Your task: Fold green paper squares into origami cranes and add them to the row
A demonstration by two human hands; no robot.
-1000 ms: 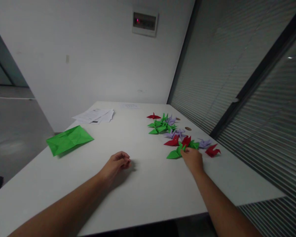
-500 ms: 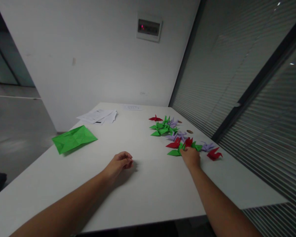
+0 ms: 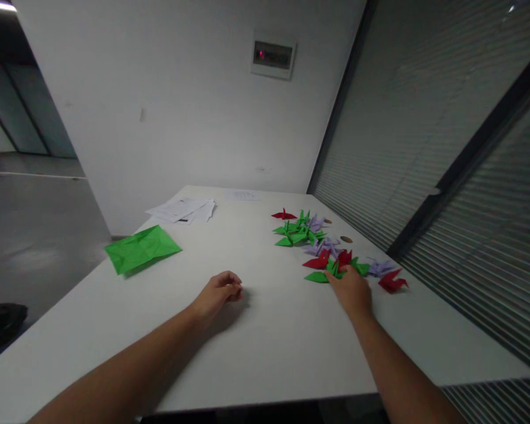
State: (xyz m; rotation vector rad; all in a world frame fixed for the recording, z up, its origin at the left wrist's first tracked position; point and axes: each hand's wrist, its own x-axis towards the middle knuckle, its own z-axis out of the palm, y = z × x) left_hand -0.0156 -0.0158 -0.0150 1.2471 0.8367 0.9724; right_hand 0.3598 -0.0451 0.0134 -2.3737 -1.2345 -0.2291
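A white table (image 3: pixel 265 330) carries a folded green sheet (image 3: pixel 142 248) near its left edge, a loose stack of white papers (image 3: pixel 183 209) at the far side, and along its right side a scattered row of green, red and lilac paper cranes (image 3: pixel 322 247).

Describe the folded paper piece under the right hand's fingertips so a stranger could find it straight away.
On the white rectangular table, a scatter of small folded paper cranes runs along the right side by the slatted blinds. At its near end, the right hand touches a green folded paper crane. It is the nearest green one, with a red folded paper crane just behind it.
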